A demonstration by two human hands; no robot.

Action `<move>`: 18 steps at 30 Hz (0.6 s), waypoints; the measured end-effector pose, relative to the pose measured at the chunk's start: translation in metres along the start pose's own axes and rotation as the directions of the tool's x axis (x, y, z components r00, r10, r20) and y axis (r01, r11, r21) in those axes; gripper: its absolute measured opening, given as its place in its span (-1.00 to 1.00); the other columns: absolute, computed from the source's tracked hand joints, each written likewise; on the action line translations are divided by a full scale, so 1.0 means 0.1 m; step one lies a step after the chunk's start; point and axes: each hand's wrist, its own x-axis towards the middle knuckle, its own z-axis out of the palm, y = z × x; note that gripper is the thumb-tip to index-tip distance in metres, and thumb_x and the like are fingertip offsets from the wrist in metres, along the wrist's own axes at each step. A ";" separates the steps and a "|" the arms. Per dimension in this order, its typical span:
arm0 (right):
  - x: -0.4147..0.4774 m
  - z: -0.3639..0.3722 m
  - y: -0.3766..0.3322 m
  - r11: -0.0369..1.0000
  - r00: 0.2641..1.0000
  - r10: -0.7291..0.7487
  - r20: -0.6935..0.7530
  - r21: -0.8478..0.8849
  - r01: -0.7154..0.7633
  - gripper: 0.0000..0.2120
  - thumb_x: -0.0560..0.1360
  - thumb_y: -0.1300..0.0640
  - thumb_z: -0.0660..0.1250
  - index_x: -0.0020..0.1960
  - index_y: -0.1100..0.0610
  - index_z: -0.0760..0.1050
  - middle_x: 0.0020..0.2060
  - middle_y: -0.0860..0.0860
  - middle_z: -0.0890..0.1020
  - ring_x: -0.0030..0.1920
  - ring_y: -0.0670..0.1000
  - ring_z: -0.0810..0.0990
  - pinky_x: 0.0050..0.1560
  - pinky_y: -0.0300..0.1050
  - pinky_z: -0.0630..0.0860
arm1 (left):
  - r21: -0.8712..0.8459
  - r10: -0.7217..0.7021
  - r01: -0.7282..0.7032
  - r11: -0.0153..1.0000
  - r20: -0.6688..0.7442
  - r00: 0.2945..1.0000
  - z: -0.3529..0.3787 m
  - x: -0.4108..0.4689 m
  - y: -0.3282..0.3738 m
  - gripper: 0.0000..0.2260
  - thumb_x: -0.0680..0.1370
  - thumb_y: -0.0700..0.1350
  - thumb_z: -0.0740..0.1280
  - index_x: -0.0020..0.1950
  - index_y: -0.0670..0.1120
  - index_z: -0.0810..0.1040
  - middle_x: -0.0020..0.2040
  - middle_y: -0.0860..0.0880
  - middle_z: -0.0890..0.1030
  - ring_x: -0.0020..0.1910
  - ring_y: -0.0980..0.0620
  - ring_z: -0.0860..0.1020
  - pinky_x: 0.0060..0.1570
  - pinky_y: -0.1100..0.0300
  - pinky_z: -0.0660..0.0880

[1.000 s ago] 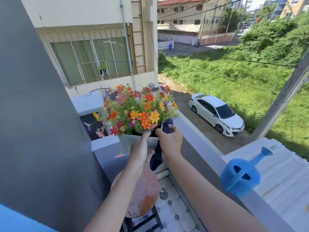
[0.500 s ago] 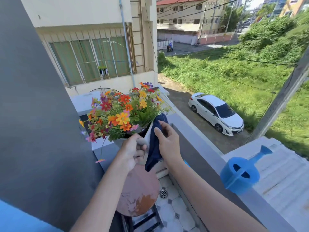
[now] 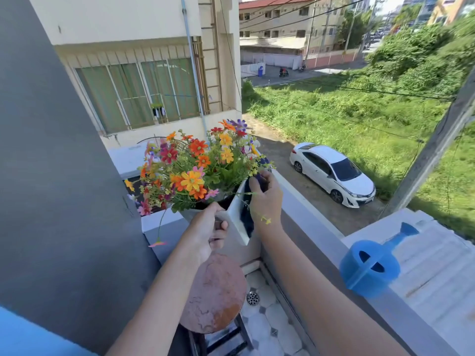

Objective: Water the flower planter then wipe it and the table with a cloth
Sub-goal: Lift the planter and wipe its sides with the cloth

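Observation:
A white flower planter [image 3: 235,218] full of orange, red and yellow flowers [image 3: 195,165] is lifted and tilted to the left above a small round reddish table [image 3: 213,294]. My left hand [image 3: 207,231] grips the planter's near lower corner. My right hand [image 3: 266,199] presses a dark blue cloth [image 3: 246,214] against the planter's right side, up near its rim. Most of the cloth is hidden behind the planter and my fingers. A blue watering can [image 3: 370,265] stands on the ledge to the right, apart from both hands.
A grey balcony ledge [image 3: 308,227] runs from the planter toward the near right. A dark grey wall [image 3: 51,176] fills the left side. A tiled floor with a drain [image 3: 253,298] lies below the table. Far beneath, a white car [image 3: 331,170] is parked by grass.
The planter has been lifted off the table and tilted left. My left hand moved to its lower corner. My right hand slid the cloth up the right side toward the rim.

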 end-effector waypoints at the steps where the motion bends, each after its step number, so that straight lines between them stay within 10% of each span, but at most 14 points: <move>1: -0.11 0.00 0.01 1.000 1.000 -0.003 0.019 -0.006 0.003 -0.89 0.63 0.15 0.32 0.13 0.00 0.50 -0.07 -0.11 0.61 -0.10 -0.23 0.56 -0.02 -0.19 0.44 | -0.002 0.003 -0.003 1.000 0.003 1.000 0.00 0.01 0.01 -0.80 0.58 -0.10 0.18 -0.24 -0.06 0.32 -0.46 -0.01 0.40 -0.62 0.11 0.13 -0.58 0.28 0.01; 18: -0.18 -0.19 0.34 0.993 0.997 -0.025 0.074 -0.111 0.033 -0.81 0.64 0.17 0.32 0.23 0.10 0.58 0.03 -0.16 0.64 0.04 -0.14 0.59 -0.05 -0.54 0.38 | -0.040 0.048 -0.045 0.998 0.071 0.996 -0.08 0.04 0.04 -0.80 0.54 -0.15 0.20 -0.29 -0.08 0.31 -0.44 -0.04 0.46 -0.65 0.12 0.17 -0.64 0.34 0.06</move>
